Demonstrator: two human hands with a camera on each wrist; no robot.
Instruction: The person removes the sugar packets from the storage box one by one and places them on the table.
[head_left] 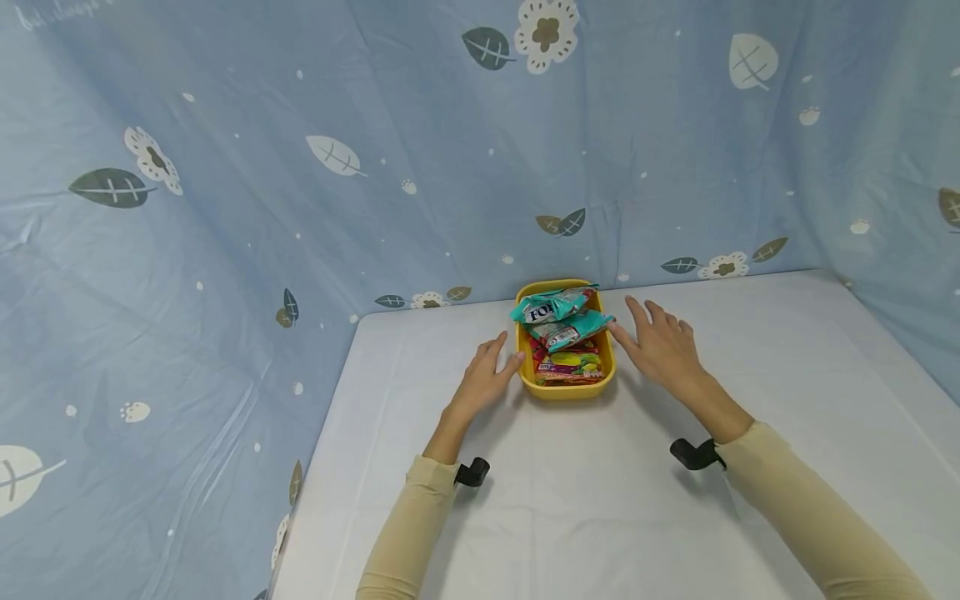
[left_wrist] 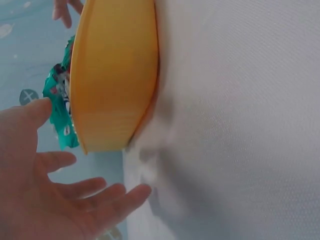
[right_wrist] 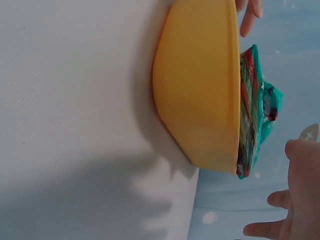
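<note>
A yellow plastic basket (head_left: 567, 392) stands on the white tabletop, near the back edge. Two teal snack packets (head_left: 572, 331) lie on top inside it, one marked "FOX". Beneath them are red and yellow packets (head_left: 573, 365). My left hand (head_left: 482, 379) is at the basket's left side, fingers spread and holding nothing; in the left wrist view a gap separates it from the yellow wall (left_wrist: 115, 75). My right hand (head_left: 663, 346) hovers on the right side with fingers extended, its thumb close to the teal packet's end. Whether that thumb touches is hard to tell.
White cloth (head_left: 540, 500) covers the table. A blue curtain (head_left: 450, 167) printed with leaves and flowers hangs behind the table and along its left side. Black wrist mounts (head_left: 693, 454) stick out inward from both forearms.
</note>
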